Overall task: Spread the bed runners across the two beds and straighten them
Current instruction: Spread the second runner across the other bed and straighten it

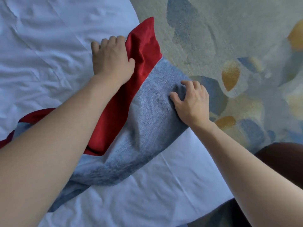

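Bed runner [147, 112], red and grey-blue, lies rumpled across the middle of the frame at the edge of the white bed [41, 63]. Left hand [111, 58], upper centre, presses on its red band, fingers curled over the far edge and thumb on top. Right hand [191, 102], just right of centre, rests spread on the grey-blue panel, fingertips bent, pinching nothing. Patterned carpet [229, 38] fills the upper right.

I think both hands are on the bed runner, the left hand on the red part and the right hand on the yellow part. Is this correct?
Not quite. The head view shows the left hand on the red part of the bed runner, but the right hand is on its blue-grey part, not a yellow one. Yellow appears only in the carpet.
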{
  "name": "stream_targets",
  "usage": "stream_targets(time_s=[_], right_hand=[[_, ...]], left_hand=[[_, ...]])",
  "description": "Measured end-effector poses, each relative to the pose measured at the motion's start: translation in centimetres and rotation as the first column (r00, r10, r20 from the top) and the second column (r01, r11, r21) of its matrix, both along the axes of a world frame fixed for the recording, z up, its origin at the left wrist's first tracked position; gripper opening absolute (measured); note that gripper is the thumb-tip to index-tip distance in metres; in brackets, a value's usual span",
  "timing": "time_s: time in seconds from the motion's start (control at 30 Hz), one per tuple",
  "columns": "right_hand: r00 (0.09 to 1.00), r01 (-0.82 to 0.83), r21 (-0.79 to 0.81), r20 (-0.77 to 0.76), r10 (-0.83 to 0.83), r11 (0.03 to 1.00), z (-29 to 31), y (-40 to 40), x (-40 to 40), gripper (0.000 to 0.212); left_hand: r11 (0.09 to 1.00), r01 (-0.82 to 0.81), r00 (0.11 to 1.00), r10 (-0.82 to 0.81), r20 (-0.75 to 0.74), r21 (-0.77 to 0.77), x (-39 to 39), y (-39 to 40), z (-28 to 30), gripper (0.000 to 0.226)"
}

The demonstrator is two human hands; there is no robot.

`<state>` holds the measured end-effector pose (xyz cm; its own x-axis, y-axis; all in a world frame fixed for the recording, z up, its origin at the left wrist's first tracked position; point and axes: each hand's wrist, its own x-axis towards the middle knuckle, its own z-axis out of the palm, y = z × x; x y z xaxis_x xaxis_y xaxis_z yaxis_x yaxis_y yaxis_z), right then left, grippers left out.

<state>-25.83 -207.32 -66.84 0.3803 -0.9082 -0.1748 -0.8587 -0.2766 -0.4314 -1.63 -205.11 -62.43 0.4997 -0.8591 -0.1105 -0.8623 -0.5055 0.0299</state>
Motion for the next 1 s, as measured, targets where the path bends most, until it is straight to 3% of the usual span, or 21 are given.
stream_targets(time_s=[0.13,0.33,0.53,0.73,0.8,0.9,1.0], right_hand=[[0.985,-0.139,-0.091,0.091,0.147,0.986,1.2,2.0,1.8,0.048],[0.980,-0.194,-0.051,0.035,0.196,0.980,1.0,5.4,0.8,0.052],[0.987,-0.158,-0.048,-0.050,0.156,0.986,0.3,8.4,-2.0,0.059],[0.966,-0.256,-0.174,-0.004,0.260,0.951,1.6,12.4,-3.2,0.050],[0.981,-0.182,-0.212,0.022,0.191,0.960,1.6,13.8,-4.1,0.052],[0.995,0.097,-0.187,0.021,-0.095,0.978,1.8,15.0,-5.5,0.062],[0.991,0.120,-0.168,-0.044,-0.129,0.978,2.0,15.7,-5.6,0.062]], left_hand=[[0.993,0.110,0.994,-0.111,-0.013,-0.038,-1.4,2.1,0.0,0.076],[0.950,0.311,0.941,-0.307,-0.140,0.006,-5.2,6.5,-0.3,0.069],[0.934,0.330,0.932,-0.299,-0.205,0.135,-7.3,12.2,-1.9,0.072],[0.927,0.372,0.906,-0.354,-0.232,0.038,-9.8,15.6,-0.7,0.076],[0.898,0.439,0.882,-0.438,-0.174,-0.035,-10.9,17.7,0.2,0.081],[0.812,0.582,0.806,-0.583,-0.108,-0.043,-12.7,20.2,0.8,0.081],[0.841,0.538,0.838,-0.541,-0.074,-0.063,-12.4,20.8,0.2,0.037]])
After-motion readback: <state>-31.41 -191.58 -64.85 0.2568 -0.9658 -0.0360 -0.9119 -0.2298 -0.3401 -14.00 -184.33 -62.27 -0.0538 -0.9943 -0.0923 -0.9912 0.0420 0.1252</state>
